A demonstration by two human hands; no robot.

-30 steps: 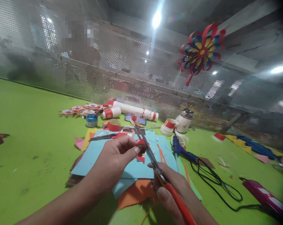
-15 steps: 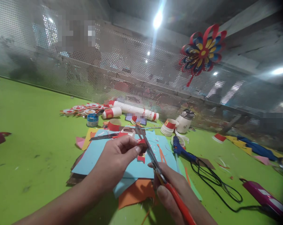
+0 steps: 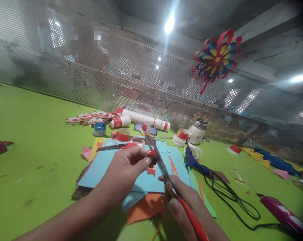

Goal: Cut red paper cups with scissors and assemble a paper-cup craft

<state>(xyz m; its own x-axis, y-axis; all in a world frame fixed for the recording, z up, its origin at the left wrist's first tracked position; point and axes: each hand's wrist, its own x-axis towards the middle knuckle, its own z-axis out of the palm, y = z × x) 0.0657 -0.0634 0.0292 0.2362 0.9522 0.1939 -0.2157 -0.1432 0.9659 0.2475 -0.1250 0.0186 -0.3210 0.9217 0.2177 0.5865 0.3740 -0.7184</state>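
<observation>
Red scrap [image 3: 153, 154] partly behind left thumb [image 3: 143, 164]

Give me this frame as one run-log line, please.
left hand: pinching red piece | right hand: holding scissors | blades: parted, at red piece's edge | below: light-blue sheet | right side: blue glue gun

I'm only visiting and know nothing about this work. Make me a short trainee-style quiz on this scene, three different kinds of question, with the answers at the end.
1. Open question: What tool does the right hand hold?

2. True or false: The left hand pinches a small red piece.

3. Multiple choice: What colour is the glue gun?
a) yellow
b) white
c) blue

Key:
1. Scissors.
2. True; the piece is between its thumb and fingers.
3. c, blue.
</observation>
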